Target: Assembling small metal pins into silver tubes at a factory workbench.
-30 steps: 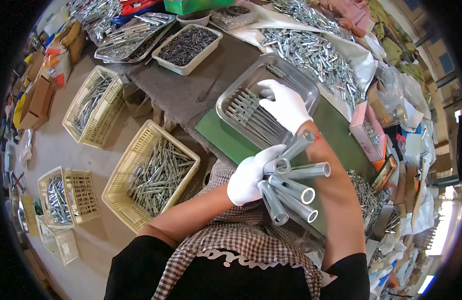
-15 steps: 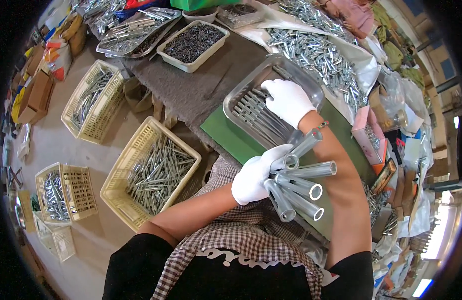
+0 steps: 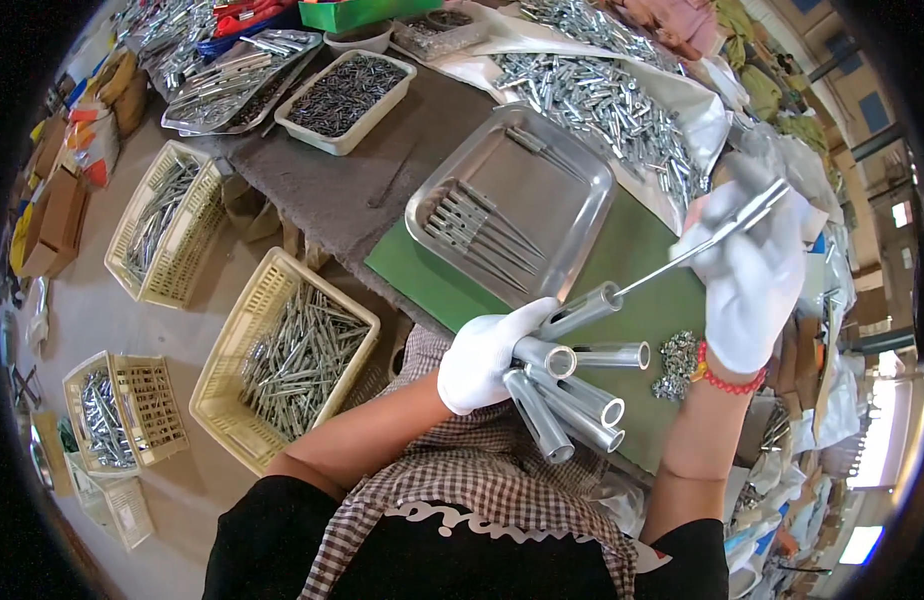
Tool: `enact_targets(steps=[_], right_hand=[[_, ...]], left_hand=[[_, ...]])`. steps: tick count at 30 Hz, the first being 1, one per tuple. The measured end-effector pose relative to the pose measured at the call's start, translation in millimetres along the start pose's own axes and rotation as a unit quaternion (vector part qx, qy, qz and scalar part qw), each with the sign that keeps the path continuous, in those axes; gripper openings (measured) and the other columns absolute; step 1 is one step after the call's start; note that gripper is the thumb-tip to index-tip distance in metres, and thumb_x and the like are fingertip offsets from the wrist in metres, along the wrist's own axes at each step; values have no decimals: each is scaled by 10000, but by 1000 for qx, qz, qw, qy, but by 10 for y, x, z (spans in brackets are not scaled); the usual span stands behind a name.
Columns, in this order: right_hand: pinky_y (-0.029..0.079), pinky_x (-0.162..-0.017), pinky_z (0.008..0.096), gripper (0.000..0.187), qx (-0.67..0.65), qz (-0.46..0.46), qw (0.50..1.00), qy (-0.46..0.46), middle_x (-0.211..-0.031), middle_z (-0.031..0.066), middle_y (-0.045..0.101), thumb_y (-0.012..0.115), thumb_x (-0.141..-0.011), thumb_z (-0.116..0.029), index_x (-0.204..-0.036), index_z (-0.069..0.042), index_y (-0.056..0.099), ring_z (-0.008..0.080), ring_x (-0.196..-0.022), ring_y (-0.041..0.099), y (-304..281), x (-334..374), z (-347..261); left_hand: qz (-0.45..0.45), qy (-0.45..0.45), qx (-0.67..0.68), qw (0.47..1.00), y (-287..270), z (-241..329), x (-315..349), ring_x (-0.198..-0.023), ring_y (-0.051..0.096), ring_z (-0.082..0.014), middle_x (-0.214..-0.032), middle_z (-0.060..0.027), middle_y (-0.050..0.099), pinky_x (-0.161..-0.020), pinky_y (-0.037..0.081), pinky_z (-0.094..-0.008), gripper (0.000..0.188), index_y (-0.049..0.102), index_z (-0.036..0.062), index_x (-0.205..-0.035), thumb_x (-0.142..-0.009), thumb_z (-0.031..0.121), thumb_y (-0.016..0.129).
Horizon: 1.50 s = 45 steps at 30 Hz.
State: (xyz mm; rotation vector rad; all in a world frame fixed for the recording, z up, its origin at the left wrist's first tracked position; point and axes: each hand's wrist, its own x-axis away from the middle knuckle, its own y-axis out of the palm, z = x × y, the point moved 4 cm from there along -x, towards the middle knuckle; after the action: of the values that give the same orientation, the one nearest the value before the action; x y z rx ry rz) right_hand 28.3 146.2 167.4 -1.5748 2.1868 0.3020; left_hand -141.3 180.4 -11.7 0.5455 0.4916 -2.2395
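Note:
My left hand (image 3: 494, 358), in a white glove, is wrapped round several shiny metal tubes (image 3: 586, 402), which fan out to the right with their round mouths showing. In my white-gloved right hand (image 3: 750, 295) is a slim metal rod (image 3: 672, 264) with a thicker end, slanting down to the left. Its thin tip is at the mouth of the uppermost tube; whether it is inside I cannot tell. Motion blurs the right fingers. Beyond the hands, a steel tray (image 3: 557, 190) holds similar rods (image 3: 480, 238), some lined up at its near left and a few at its far side.
Under the tray lies a green board (image 3: 650, 240). Small metal pieces (image 3: 676, 365) lie beside my right wrist. Cream crates (image 3: 214, 385) of metal parts stand at the left. A tub (image 3: 347, 143) of dark pieces and a heap of metal parts (image 3: 582, 95) are at the back.
My right hand has left the tray and moved right and nearer, now with a rod in it. The left hand still grips the tubes. The view has shifted slightly.

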Motion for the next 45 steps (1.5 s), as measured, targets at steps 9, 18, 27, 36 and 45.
enact_targets(steps=[9, 18, 27, 36, 45], right_hand=[[514, -755, 273, 347, 204, -52, 978, -2, -834, 70, 687, 661, -705, 22, -1050, 12, 628, 137, -741, 666, 154, 351, 113], [462, -941, 345, 364, 196, -27, 980, 17, -881, 82, 677, 678, -707, 51, -1053, 1, 579, 164, -805, 670, 134, 407, 146], [292, -1116, 444, 335, 175, -23, 984, 22, -894, 80, 675, 669, -715, 65, -1031, -5, 584, 158, -825, 674, 149, 413, 150], [505, -862, 381, 342, 84, -208, 974, -30, -992, 146, 682, 720, -664, 52, -991, -14, 649, 296, -989, 657, 259, 285, 183], [475, -914, 345, 383, 75, -297, 948, 90, -1161, 140, 638, 674, -777, -81, -1149, -4, 625, 268, -1069, 621, 426, 12, 350]], left_hand=[[69, 90, -84, 990, 39, 13, 3, -698, 607, -325, -822, -132, 605, -608, 480, -382, 674, 490, -31, -1247, -645, 144, 738], [112, 123, -160, 973, -4, 122, -28, -654, 575, -302, -746, -107, 552, -578, 454, -387, 607, 528, -29, -1191, -639, 137, 719], [109, 117, -148, 976, -18, 143, -42, -663, 583, -304, -757, -110, 567, -585, 460, -387, 588, 534, -34, -1179, -648, 138, 720], [99, 123, -132, 979, -13, 77, -22, -650, 595, -305, -767, -117, 591, -578, 469, -385, 599, 526, -45, -1184, -653, 152, 723], [27, 87, -55, 994, 11, -31, 43, -687, 623, -314, -821, -127, 625, -599, 496, -390, 703, 478, -67, -1242, -657, 205, 757]])
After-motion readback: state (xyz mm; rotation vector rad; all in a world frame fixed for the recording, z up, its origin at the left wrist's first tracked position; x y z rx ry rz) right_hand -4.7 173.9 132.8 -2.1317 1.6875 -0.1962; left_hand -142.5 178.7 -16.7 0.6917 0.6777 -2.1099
